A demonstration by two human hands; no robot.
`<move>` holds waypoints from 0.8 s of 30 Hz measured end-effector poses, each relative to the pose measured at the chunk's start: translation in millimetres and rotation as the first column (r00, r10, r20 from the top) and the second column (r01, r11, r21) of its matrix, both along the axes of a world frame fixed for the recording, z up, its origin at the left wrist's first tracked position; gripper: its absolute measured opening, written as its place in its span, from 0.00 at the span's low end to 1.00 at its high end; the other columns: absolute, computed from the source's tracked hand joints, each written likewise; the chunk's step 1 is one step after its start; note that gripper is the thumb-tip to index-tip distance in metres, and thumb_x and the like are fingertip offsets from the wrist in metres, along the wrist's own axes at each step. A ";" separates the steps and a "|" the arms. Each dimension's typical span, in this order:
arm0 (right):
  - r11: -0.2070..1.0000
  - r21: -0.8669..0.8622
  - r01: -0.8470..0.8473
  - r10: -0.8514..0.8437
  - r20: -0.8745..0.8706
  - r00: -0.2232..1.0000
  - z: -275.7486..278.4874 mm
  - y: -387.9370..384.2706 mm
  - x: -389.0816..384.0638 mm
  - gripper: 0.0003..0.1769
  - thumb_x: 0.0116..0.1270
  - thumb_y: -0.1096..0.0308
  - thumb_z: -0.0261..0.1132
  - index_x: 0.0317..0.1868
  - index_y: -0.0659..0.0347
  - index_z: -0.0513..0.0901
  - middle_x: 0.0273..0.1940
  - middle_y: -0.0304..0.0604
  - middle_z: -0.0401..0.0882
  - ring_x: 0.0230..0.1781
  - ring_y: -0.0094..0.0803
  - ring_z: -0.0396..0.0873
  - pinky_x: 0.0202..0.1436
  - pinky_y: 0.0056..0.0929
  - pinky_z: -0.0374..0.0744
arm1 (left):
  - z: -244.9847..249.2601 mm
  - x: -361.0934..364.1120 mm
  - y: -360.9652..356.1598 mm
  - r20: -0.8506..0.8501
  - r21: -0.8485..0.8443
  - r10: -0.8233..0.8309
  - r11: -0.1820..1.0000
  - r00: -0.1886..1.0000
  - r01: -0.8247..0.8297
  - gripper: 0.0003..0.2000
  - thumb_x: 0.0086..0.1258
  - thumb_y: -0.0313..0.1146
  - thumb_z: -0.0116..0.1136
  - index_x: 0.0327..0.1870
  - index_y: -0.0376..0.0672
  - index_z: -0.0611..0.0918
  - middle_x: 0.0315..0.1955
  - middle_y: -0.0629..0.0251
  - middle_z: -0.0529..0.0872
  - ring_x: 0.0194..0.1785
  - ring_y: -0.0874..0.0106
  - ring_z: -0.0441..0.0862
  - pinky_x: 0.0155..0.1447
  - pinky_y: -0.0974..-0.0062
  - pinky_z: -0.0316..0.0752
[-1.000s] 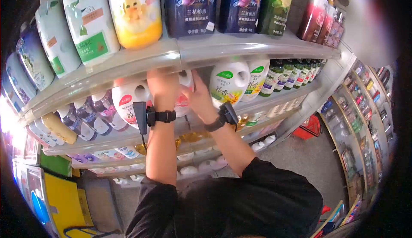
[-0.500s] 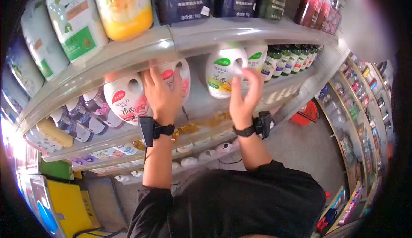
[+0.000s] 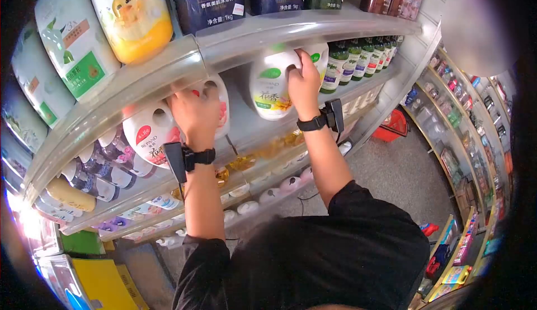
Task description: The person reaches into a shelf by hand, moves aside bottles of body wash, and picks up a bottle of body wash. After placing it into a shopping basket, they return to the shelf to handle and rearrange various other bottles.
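On the middle shelf, my right hand [image 3: 305, 89] is closed round the handle of a white laundry detergent bottle [image 3: 269, 89] with a green label. That bottle stands tilted, partly in front of another green-labelled bottle [image 3: 320, 58]. To the left, my left hand [image 3: 196, 114] is in among white detergent bottles with pink labels. It covers part of the front pink-labelled bottle [image 3: 148, 134] and touches the one behind its thumb, a second pink-labelled bottle [image 3: 223, 100]. Blur hides how its fingers sit.
A clear curved shelf lip [image 3: 313, 26] runs just above both hands, with large body wash bottles [image 3: 131, 16] over it. Several green bottles [image 3: 352, 58] stand right of the detergent. A red basket [image 3: 390, 128] sits on the floor.
My right hand has moved up and left from beside the green-labelled bottle and closed on its handle. My left hand has shifted left and down, its fingers less stretched. The view has shifted.
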State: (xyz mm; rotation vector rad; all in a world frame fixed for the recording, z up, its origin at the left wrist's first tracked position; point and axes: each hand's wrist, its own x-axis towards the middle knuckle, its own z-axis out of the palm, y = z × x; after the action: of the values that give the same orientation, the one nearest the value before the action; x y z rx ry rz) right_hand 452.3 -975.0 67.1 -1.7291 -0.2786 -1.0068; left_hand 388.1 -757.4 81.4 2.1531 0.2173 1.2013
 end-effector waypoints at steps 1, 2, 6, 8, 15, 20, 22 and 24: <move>0.998 0.023 -0.058 0.058 0.000 0.998 -1.7 -1.0 4.8 0.23 0.61 0.81 0.55 0.58 0.67 0.79 0.46 0.58 0.85 0.46 0.46 0.85 0.54 0.33 0.78 | -2.4 -0.1 1.5 0.018 0.009 0.012 1.000 1.000 -0.012 0.35 0.56 0.35 0.67 0.66 0.34 0.69 0.56 0.35 0.76 0.59 0.37 0.73 0.64 0.49 0.69; 0.992 0.048 -0.117 0.117 0.006 0.993 -1.7 -1.5 8.8 0.23 0.61 0.81 0.55 0.57 0.67 0.79 0.46 0.58 0.85 0.45 0.44 0.85 0.53 0.33 0.78 | -4.8 2.0 2.5 0.039 0.019 0.024 1.000 0.999 -0.025 0.35 0.56 0.36 0.67 0.66 0.35 0.70 0.56 0.35 0.76 0.59 0.37 0.73 0.65 0.50 0.69; 0.993 0.046 -0.111 0.108 0.051 0.993 3.6 14.8 12.8 0.19 0.60 0.80 0.55 0.52 0.68 0.81 0.42 0.57 0.85 0.41 0.41 0.83 0.50 0.32 0.78 | -1.1 -2.6 -6.9 0.071 0.017 0.096 0.995 0.993 -0.097 0.35 0.56 0.36 0.66 0.67 0.36 0.70 0.56 0.36 0.78 0.59 0.37 0.74 0.65 0.50 0.69; 0.994 0.046 -0.102 0.103 -0.014 0.995 1.6 22.2 14.2 0.17 0.60 0.80 0.55 0.50 0.68 0.82 0.40 0.56 0.85 0.41 0.41 0.83 0.50 0.33 0.78 | 6.4 -4.0 -6.6 0.000 0.047 0.086 0.995 0.996 -0.086 0.34 0.57 0.36 0.67 0.67 0.36 0.71 0.57 0.36 0.77 0.61 0.37 0.73 0.66 0.50 0.68; 0.991 0.054 -0.125 0.117 0.133 0.984 -1.5 34.1 28.9 0.21 0.59 0.79 0.56 0.53 0.63 0.82 0.46 0.60 0.85 0.49 0.57 0.83 0.52 0.41 0.79 | -3.7 -2.6 -2.7 0.130 0.156 0.053 0.985 0.990 -0.073 0.32 0.61 0.34 0.68 0.67 0.35 0.72 0.60 0.35 0.75 0.64 0.39 0.71 0.68 0.51 0.67; 0.978 0.106 -0.177 0.180 -0.017 0.984 -0.1 41.2 20.0 0.21 0.58 0.78 0.56 0.52 0.64 0.83 0.46 0.60 0.85 0.50 0.57 0.83 0.54 0.43 0.79 | -4.8 -3.9 -3.9 0.095 0.148 0.072 0.985 0.993 -0.085 0.32 0.61 0.34 0.69 0.67 0.33 0.71 0.59 0.36 0.76 0.63 0.39 0.72 0.67 0.50 0.67; 0.979 0.111 -0.170 0.175 -0.036 0.984 4.1 42.3 15.2 0.21 0.58 0.78 0.56 0.53 0.65 0.82 0.47 0.60 0.85 0.50 0.56 0.83 0.55 0.43 0.79 | -1.7 -4.0 -2.1 0.062 0.163 0.094 0.981 0.994 -0.103 0.35 0.62 0.36 0.69 0.69 0.33 0.69 0.61 0.35 0.75 0.65 0.39 0.71 0.69 0.51 0.66; 0.963 0.140 -0.232 0.229 0.038 0.973 1.4 43.1 15.9 0.22 0.57 0.78 0.56 0.53 0.65 0.82 0.48 0.60 0.85 0.51 0.57 0.82 0.56 0.42 0.79 | -1.7 -4.9 -3.3 0.069 0.199 0.122 0.971 0.990 -0.134 0.36 0.62 0.38 0.69 0.70 0.33 0.68 0.62 0.35 0.74 0.65 0.39 0.71 0.69 0.51 0.66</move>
State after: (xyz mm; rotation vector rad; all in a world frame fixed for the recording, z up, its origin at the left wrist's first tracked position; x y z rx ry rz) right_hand 468.2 -931.8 68.5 -1.5169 -0.4023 -0.8542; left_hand 383.1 -760.7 79.7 2.3057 0.2206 1.4092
